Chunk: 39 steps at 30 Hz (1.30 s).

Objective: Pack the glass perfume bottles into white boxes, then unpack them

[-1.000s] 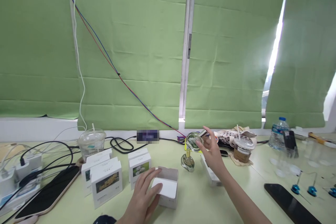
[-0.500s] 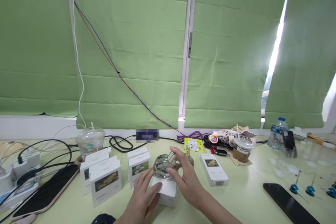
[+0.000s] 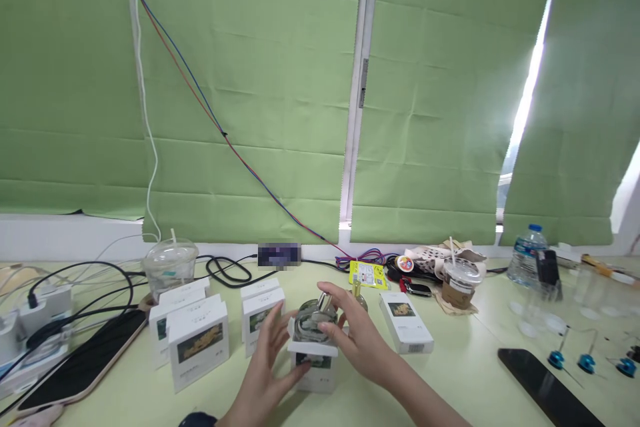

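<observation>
My right hand pinches a round clear glass bottle with a silver cap, which looks like a perfume bottle, between thumb and fingers. The bottle is right at the top of a small white box with a dark green picture on its front. Its lower part sits behind the box's front top edge; how deep it is inside cannot be seen. My left hand curves round the box's left side, thumb against the front and fingers behind. Another bottle with a gold neck stands partly hidden behind my right hand.
Several white picture boxes stand at left, before a plastic cup. Another box lies flat at right. Further right are a coffee cup, a water bottle and a black phone. Cables and another phone lie left.
The white box has tipped so that its front picture now shows. The bottle has come slightly lower against its top. My left fingers have lifted and spread a little.
</observation>
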Each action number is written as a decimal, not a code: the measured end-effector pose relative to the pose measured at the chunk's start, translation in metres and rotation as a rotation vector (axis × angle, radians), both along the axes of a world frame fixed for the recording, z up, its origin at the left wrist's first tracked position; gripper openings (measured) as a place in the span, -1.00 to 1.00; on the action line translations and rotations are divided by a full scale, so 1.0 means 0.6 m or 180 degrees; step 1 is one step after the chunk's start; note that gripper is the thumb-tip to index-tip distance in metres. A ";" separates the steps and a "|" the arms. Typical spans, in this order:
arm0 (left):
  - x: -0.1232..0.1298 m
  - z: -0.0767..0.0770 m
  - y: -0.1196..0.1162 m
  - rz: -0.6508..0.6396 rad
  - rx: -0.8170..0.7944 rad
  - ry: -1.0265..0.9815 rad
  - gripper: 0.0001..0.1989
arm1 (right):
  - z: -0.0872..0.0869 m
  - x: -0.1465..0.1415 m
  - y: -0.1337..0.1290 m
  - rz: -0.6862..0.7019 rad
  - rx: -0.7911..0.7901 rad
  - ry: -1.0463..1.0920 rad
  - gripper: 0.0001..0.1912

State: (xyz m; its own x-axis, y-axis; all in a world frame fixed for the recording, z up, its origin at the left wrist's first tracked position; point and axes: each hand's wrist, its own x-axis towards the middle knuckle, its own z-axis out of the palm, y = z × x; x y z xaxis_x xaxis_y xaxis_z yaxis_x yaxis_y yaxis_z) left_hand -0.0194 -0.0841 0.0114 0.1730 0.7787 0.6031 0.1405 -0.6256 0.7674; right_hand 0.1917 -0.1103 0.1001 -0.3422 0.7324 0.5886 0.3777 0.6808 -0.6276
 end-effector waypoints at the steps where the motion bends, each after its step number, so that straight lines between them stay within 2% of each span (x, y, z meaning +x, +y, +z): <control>1: 0.004 0.001 0.001 -0.0223 -0.0346 -0.0132 -0.14 | 0.000 0.000 0.000 0.0024 -0.0028 -0.0004 -0.41; 3: 0.011 0.007 0.002 -0.0541 -0.0844 -0.0229 -0.27 | 0.000 0.001 0.000 0.0061 -0.0080 -0.0026 -0.40; 5: 0.017 0.017 -0.001 -0.0629 -0.1099 -0.0187 -0.50 | -0.001 0.000 0.000 0.0074 -0.0109 -0.0074 -0.40; 8: 0.022 0.031 -0.008 -0.0617 -0.1194 -0.0153 -0.70 | 0.000 -0.001 -0.002 0.0090 -0.0133 -0.0173 -0.40; 12: 0.024 0.041 -0.018 -0.0626 -0.1123 -0.0175 -0.82 | 0.007 -0.002 -0.008 0.0206 -0.0228 -0.0263 -0.39; 19: 0.025 0.041 -0.026 -0.0636 -0.1216 -0.0349 -0.82 | 0.009 -0.002 -0.007 0.0268 -0.0284 -0.0260 -0.39; 25: 0.023 0.030 -0.022 -0.0489 -0.1130 -0.0351 -0.80 | 0.005 -0.006 -0.001 0.0354 -0.0133 -0.0290 -0.50; 30: 0.025 0.035 -0.023 -0.0643 -0.1181 -0.0325 -0.81 | 0.008 -0.003 0.001 0.0410 -0.0193 -0.0320 -0.50; 35: 0.025 0.040 -0.027 -0.0615 -0.1177 -0.0349 -0.80 | 0.007 0.002 0.000 0.0319 -0.0191 -0.0168 -0.44; 39: 0.025 0.039 -0.026 -0.0642 -0.1177 -0.0256 -0.81 | 0.008 0.005 0.002 0.0371 -0.0123 0.0002 -0.62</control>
State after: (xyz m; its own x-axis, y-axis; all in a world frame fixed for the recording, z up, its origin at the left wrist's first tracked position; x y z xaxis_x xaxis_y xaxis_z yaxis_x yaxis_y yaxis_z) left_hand -0.0047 -0.0998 0.0349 0.3078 0.9004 0.3075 -0.0261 -0.3150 0.9487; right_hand 0.1944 -0.1090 0.1047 -0.4259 0.7098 0.5611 0.2969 0.6955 -0.6544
